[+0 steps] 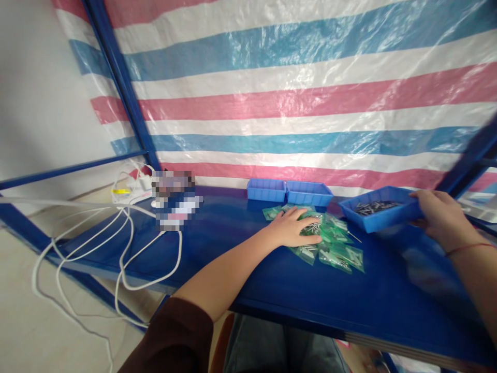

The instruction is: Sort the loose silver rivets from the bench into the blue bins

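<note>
My left hand lies with fingers spread on a pile of small green-tinted plastic bags. Metal pieces that look like screws or nails show inside the bags. A single thin metal piece sticks out at the pile's right side. My right hand grips the right end of a blue plastic bin, thumb at the rim. Many dark metal screws or nails lie in that bin. It looks slightly tilted; whether it touches the table, I cannot tell.
Two more blue bins stand side by side at the back of the blue table. White cables loop over its left end, near a power strip and a blurred-out patch. Blue metal posts and a striped plastic sheet close off the back.
</note>
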`<action>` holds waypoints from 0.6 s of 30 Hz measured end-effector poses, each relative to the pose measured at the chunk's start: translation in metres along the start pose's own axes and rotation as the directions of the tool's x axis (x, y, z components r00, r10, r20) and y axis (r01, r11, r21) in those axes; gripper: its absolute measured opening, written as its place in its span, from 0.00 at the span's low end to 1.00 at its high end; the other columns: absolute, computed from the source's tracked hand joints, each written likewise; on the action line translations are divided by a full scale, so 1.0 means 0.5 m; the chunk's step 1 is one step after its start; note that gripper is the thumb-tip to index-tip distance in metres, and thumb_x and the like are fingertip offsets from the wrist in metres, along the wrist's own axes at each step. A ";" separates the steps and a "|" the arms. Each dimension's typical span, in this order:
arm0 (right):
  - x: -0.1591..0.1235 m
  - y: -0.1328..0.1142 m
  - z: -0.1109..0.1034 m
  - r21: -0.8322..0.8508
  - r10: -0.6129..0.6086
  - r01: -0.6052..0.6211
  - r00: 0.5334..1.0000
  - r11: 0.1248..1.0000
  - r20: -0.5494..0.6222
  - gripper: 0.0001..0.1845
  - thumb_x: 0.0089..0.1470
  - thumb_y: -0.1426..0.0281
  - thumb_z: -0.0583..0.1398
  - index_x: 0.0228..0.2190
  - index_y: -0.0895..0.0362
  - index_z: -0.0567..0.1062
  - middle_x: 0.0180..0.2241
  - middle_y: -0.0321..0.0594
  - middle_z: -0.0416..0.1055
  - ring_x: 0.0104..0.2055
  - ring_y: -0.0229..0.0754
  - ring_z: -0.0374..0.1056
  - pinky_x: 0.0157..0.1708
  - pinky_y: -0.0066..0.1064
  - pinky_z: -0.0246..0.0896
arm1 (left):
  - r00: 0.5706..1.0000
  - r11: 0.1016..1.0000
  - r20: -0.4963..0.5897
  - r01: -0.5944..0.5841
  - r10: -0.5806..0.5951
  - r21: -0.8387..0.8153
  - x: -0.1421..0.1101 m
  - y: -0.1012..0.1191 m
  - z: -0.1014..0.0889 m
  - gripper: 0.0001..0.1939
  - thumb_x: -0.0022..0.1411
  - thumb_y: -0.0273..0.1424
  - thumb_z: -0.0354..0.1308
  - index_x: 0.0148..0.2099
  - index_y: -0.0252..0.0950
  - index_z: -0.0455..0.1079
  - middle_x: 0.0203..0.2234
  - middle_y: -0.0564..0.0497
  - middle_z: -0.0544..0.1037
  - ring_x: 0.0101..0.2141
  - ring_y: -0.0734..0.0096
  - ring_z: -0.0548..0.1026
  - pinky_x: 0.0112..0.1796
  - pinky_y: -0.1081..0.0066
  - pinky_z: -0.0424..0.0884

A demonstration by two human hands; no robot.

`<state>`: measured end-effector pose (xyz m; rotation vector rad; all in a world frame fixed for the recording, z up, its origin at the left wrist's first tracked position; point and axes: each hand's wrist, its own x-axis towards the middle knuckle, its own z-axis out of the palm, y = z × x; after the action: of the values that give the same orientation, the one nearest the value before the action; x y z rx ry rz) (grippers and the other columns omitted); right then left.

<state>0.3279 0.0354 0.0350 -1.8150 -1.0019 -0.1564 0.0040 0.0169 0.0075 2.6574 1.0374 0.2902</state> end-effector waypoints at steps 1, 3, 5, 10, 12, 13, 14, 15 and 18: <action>-0.011 -0.010 -0.010 0.025 0.083 -0.083 0.997 0.996 0.008 0.14 0.45 0.67 0.54 0.33 0.58 0.74 0.16 0.37 0.60 0.16 0.39 0.58 0.14 0.32 0.53 | 1.000 1.000 -0.002 -0.002 0.002 0.001 0.001 -0.001 0.001 0.35 0.55 0.59 0.39 0.62 0.52 0.50 0.65 0.51 0.44 0.63 0.51 0.40 0.57 0.43 0.44; -0.034 -0.035 -0.029 0.028 0.142 -0.142 0.990 0.989 0.015 0.17 0.45 0.62 0.54 0.35 0.57 0.74 0.20 0.40 0.63 0.19 0.41 0.59 0.18 0.35 0.55 | 1.000 1.000 -0.011 -0.004 0.004 0.004 0.002 -0.002 0.002 0.35 0.55 0.59 0.39 0.62 0.52 0.50 0.65 0.51 0.44 0.63 0.52 0.41 0.57 0.44 0.45; -0.057 -0.063 -0.043 -0.026 0.026 -0.027 1.000 0.999 -0.012 0.18 0.46 0.61 0.54 0.36 0.55 0.74 0.25 0.44 0.67 0.25 0.44 0.62 0.25 0.37 0.58 | 1.000 1.000 -0.014 -0.008 0.009 0.007 0.002 -0.003 0.003 0.35 0.55 0.59 0.39 0.62 0.52 0.50 0.64 0.51 0.44 0.63 0.51 0.41 0.57 0.44 0.46; -0.111 -0.118 -0.051 -0.081 -0.147 0.150 0.988 0.985 0.042 0.19 0.47 0.59 0.53 0.38 0.55 0.73 0.35 0.48 0.72 0.38 0.51 0.67 0.39 0.39 0.60 | 0.998 0.999 -0.057 -0.029 0.030 0.018 -0.002 0.000 0.008 0.37 0.55 0.60 0.38 0.63 0.52 0.48 0.65 0.51 0.43 0.63 0.49 0.41 0.56 0.43 0.46; -0.129 -0.131 -0.052 -0.088 -0.226 0.232 0.972 0.969 0.066 0.19 0.48 0.59 0.53 0.38 0.55 0.73 0.37 0.48 0.72 0.39 0.51 0.67 0.41 0.39 0.60 | 0.995 0.999 -0.087 -0.047 0.050 0.026 -0.003 0.003 0.010 0.36 0.56 0.59 0.37 0.63 0.52 0.46 0.65 0.51 0.42 0.63 0.49 0.41 0.56 0.42 0.46; -0.137 -0.136 -0.053 -0.109 -0.270 0.278 0.959 0.954 0.083 0.20 0.48 0.58 0.53 0.39 0.55 0.73 0.38 0.48 0.73 0.41 0.52 0.67 0.42 0.39 0.60 | 0.993 0.998 -0.099 -0.058 0.061 0.032 -0.004 0.005 0.011 0.35 0.57 0.58 0.36 0.64 0.52 0.45 0.65 0.51 0.42 0.63 0.50 0.41 0.56 0.42 0.46; -0.144 -0.140 -0.054 -0.143 -0.305 0.318 0.946 0.937 0.107 0.21 0.49 0.58 0.52 0.40 0.56 0.72 0.39 0.49 0.72 0.42 0.54 0.67 0.42 0.39 0.60 | 0.992 0.997 -0.108 -0.068 0.072 0.039 -0.004 0.007 0.013 0.34 0.58 0.57 0.35 0.64 0.53 0.44 0.65 0.52 0.42 0.63 0.50 0.41 0.56 0.43 0.47; -0.149 -0.142 -0.056 -0.184 -0.330 0.350 0.935 0.918 0.133 0.23 0.50 0.57 0.52 0.42 0.56 0.72 0.41 0.51 0.72 0.43 0.55 0.67 0.42 0.40 0.60 | 0.990 0.996 -0.112 -0.076 0.081 0.047 -0.003 0.008 0.014 0.33 0.59 0.56 0.35 0.64 0.53 0.43 0.65 0.52 0.42 0.63 0.51 0.41 0.56 0.43 0.47; -0.160 -0.151 -0.063 -0.282 -0.380 0.419 0.907 0.863 0.183 0.26 0.53 0.55 0.49 0.47 0.56 0.69 0.44 0.53 0.71 0.44 0.57 0.67 0.39 0.41 0.61 | 0.990 0.995 -0.109 -0.078 0.084 0.061 -0.001 0.010 0.016 0.33 0.59 0.56 0.36 0.64 0.54 0.41 0.65 0.52 0.43 0.63 0.51 0.42 0.56 0.43 0.47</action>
<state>0.2343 -0.0244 0.0621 -1.8930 -1.5087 -0.4912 0.0091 0.0114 0.0014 2.7665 0.9855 0.4373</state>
